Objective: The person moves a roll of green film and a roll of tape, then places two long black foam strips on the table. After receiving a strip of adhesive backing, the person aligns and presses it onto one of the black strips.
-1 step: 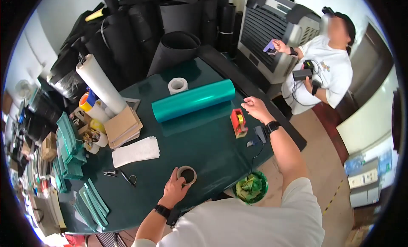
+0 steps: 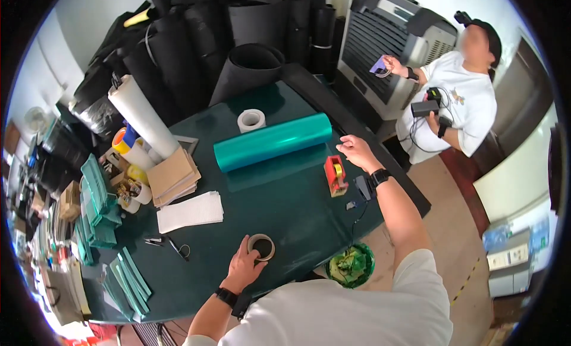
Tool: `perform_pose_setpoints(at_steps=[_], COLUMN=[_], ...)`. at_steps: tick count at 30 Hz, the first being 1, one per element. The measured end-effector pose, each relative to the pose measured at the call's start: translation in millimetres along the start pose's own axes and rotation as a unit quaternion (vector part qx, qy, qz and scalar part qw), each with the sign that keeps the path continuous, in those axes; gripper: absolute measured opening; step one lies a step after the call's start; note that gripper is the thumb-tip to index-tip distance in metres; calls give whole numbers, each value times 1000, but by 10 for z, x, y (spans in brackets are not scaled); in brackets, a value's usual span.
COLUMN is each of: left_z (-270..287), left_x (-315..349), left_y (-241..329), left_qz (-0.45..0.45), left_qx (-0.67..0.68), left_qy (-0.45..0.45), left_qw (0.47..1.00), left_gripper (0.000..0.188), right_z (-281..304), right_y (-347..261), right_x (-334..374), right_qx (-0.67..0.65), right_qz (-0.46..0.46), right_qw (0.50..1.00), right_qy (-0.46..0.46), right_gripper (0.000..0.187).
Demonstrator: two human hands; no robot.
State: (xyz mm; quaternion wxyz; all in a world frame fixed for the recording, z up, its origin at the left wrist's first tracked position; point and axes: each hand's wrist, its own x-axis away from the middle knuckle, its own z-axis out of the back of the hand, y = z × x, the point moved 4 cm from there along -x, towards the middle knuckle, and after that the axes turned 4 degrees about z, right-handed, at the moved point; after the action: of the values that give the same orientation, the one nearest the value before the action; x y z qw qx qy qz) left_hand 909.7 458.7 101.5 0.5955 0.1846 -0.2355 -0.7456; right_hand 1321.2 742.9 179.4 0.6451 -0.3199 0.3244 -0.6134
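Observation:
My left hand grips the side of a roll of tape that lies flat near the front edge of the dark green table. Its fingers and thumb curl round the tan ring. Over the table's right side, my right hand is closed with the fingertips together; whatever they might hold is too small to make out. Just below that hand stands a red tape dispenser with a yellow roll in it. A shiny green roll of film lies across the table, left of my right hand.
A white tape roll sits behind the film. Leftward are white paper sheets, brown cardboard, scissors and green strips. A green bin stands below the front edge. Another person stands at the far right holding devices.

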Motion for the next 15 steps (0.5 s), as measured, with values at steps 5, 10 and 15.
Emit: perform_pose_setpoints(at_steps=[5, 10, 15], left_z=[158, 185, 202], left_x=[105, 246, 334], left_y=[199, -20, -96], left_qz=[76, 136, 224], left_qx=[34, 28, 65], left_qy=[1, 80, 135], left_qw=[996, 987, 963], left_gripper=[53, 76, 78], right_z=[-485, -841, -840], right_y=[65, 623, 1113], right_x=[-783, -1347, -1517], right_qx=[116, 5, 33], right_qz=[73, 70, -130], right_qw=[990, 997, 990], right_qy=[-12, 44, 45], right_gripper=[61, 71, 71])
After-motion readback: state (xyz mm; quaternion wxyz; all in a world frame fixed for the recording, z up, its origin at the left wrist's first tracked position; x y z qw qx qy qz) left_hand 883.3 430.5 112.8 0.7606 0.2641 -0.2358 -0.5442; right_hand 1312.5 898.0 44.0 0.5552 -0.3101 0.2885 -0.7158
